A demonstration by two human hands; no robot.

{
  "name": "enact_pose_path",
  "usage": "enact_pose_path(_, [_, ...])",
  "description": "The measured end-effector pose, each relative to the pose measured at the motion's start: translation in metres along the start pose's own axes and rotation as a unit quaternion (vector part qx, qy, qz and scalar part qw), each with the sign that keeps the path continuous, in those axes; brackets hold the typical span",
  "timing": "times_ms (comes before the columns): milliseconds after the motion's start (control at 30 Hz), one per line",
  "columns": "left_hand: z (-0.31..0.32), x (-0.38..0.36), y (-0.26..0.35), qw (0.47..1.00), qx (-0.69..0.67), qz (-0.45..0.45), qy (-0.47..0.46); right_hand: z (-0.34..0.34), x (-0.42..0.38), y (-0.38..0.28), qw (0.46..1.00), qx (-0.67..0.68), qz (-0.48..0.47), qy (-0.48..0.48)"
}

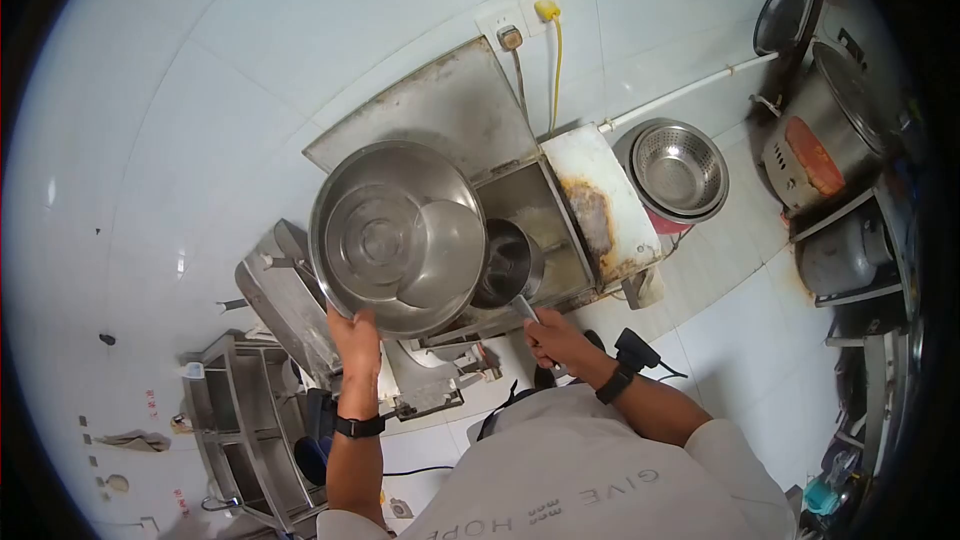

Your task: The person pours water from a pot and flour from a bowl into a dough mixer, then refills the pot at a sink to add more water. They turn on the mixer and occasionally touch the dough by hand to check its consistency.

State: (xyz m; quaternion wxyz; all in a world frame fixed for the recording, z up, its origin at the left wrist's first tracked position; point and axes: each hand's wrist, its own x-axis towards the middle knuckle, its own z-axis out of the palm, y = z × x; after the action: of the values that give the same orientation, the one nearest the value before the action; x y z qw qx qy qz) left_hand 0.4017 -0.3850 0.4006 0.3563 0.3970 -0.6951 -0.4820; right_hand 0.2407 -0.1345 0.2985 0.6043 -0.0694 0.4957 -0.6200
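Observation:
My left hand grips the near rim of a large stainless steel basin. The basin is tilted, its inside facing me, and a pale patch with a curved edge, like shallow liquid, shows in its right half. My right hand is closed around the handle of a deep steel saucepan. The pan is over the open steel tank, its left side overlapped by the basin's right rim. Cloudy liquid shows in the tank behind the pan. The tank's raised lid leans toward the wall.
Right of the tank is a rust-stained white top, then a perforated steel colander nested in bowls. A metal shelf rack stands at lower left. A tall steel pot and a gas cylinder are at right. Plugs hang on the wall.

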Motion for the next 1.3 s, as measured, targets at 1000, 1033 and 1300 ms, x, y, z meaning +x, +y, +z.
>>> enact_pose_path(1000, [0.067,-0.051,0.059,0.88,0.322,0.348,0.019,-0.036,0.028,-0.013,0.998,0.028,0.007,-0.052])
enact_pose_path(1033, [0.069,-0.053,0.058,0.881,0.322,0.347,0.019,-0.036,0.027,-0.014,0.998,0.037,0.005,-0.055])
enact_pose_path(1300, [0.066,-0.062,0.014,0.96,0.168,0.209,0.084,-0.034,0.015,-0.024,0.997,0.047,0.016,-0.063])
